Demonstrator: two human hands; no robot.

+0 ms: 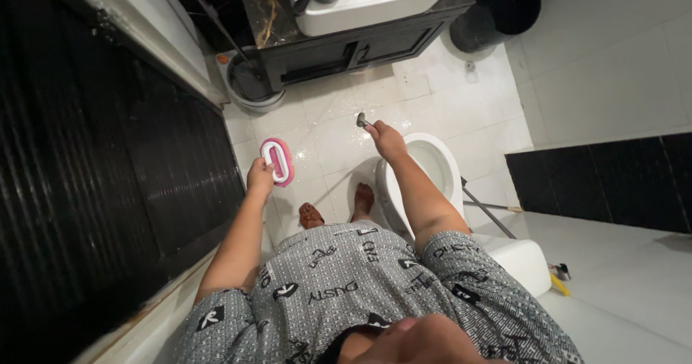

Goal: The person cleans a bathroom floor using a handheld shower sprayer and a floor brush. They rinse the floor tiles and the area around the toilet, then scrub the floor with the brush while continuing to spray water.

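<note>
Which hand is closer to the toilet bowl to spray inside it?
Probably the right hand. It holds the metal sprayer just beside the open toilet bowl. The left hand holds a pink scrub brush out over the wet floor, farther from the bowl.

Both arms reach forward and down, hands closed.

The left hand [259, 176] is raised with its fingers curled in a grip, elbow bent and forearm bare. The right hand [387, 139] is fisted further out, arm nearly straight.
</note>
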